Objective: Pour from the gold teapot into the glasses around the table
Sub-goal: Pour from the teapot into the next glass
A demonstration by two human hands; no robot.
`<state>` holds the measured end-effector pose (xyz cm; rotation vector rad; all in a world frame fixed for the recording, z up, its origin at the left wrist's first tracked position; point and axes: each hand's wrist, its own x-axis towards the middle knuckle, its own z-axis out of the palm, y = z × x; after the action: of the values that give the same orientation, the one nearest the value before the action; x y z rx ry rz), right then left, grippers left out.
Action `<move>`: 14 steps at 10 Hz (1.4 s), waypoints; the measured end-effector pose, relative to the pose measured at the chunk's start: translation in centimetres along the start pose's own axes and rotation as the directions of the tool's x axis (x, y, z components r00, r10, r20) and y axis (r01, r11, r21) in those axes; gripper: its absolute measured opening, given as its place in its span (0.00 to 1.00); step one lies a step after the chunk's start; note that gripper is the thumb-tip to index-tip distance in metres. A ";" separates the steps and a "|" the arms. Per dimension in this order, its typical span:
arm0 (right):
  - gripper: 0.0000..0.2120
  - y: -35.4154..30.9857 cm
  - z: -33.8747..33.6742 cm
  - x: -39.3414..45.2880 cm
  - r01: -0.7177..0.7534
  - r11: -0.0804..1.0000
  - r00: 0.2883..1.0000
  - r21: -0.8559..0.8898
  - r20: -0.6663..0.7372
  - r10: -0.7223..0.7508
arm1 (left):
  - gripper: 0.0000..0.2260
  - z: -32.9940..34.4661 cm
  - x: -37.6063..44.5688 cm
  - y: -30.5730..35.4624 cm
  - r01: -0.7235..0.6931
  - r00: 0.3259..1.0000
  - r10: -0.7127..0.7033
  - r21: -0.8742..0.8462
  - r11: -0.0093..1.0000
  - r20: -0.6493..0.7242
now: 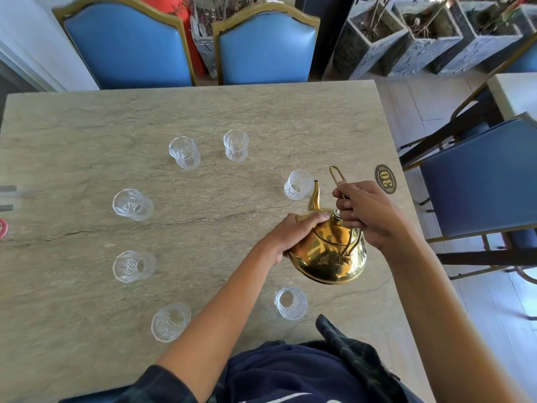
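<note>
Seven glasses are standing in a loose ring on the table [87, 359], and we are holding the teapot [327, 251] at the right of the frame, just right of centre. Our right hand [367, 212] is curling its fingers around the thin wire handle [337, 177], whose loop is sticking up above the knuckles. Our left hand [293, 235] is lying over the pot's shoulder beside the lid, fingers bent against the gold; the palm is hiding part of the body. We cannot tell whether the pot is resting on the table or hanging just above it.

The spout [315, 193] is pointing toward the top of the frame, its tip just beside the right glass [298, 184], near the rim; whether anything is flowing is too small to make out.

The other glasses are sitting apart from one another: one at upper centre [236, 145], one left of it [184, 152], one at mid left [132, 204], one below that [133, 266], one at lower left [171, 321], and one below the pot [291, 303]. Whether any is holding liquid is hard to make out.

A dark oval plate marked 30 [385, 178] is lying near the table's right edge. Two blue chairs [128, 45] are standing at the far side, their tops cut off by the frame, and a third [479, 175] is being cropped at the right. Grey planters [374, 39] are lining the upper right. At the left edge a small red item [3, 228] is mostly cut off.
</note>
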<state>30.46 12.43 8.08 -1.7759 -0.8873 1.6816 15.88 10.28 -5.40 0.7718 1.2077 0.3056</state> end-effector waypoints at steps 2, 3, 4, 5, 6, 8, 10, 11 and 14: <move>0.13 -0.2 -0.4 -0.4 -0.001 1.000 1.000 -0.011 -0.004 0.001 | 0.33 0.6 0.0 0.1 0.003 1.000 -0.003 -0.004 1.000 -0.002; 0.13 -0.3 -0.6 -0.5 -0.007 1.000 1.000 -0.015 -0.008 0.007 | 0.33 0.9 0.1 0.0 -0.001 1.000 0.001 0.004 1.000 -0.002; 0.13 -0.4 -0.7 -0.5 -0.019 1.000 1.000 -0.019 -0.010 0.019 | 0.35 1.1 0.1 0.0 0.004 1.000 -0.004 -0.002 1.000 0.001; 0.13 -0.6 -0.8 -0.6 -0.025 0.999 1.000 -0.021 -0.007 0.025 | 0.38 1.2 0.3 0.1 0.008 1.000 -0.008 -0.002 1.000 0.012; 0.13 -0.8 -0.8 -0.6 -0.027 0.999 1.000 -0.024 -0.007 0.027 | 0.43 1.3 0.5 0.0 0.021 1.000 -0.021 -0.014 1.000 0.008; 0.13 -1.0 -0.6 -0.7 -0.036 0.999 0.999 -0.020 -0.001 0.036 | 0.39 1.3 0.2 0.0 0.002 1.000 -0.002 -0.049 0.999 0.013; 0.12 -1.1 -0.5 -0.7 -0.029 0.998 1.000 -0.060 -0.001 0.029 | 0.37 1.2 -0.2 0.2 0.018 1.000 -0.019 -0.057 0.998 -0.004; 0.12 -1.1 -0.4 -0.7 -0.022 0.997 1.000 -0.072 0.002 0.023 | 0.31 1.1 -0.4 0.3 0.020 1.000 -0.020 -0.060 0.998 -0.005; 0.13 -1.3 -0.1 -0.8 -0.019 0.999 1.000 -0.049 0.014 0.020 | 0.26 1.0 -0.8 0.5 0.018 1.000 -0.018 -0.064 0.998 -0.006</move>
<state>30.44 12.64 9.63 -1.8124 -0.9272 1.7004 16.56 9.81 -4.28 0.7042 1.2052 0.3308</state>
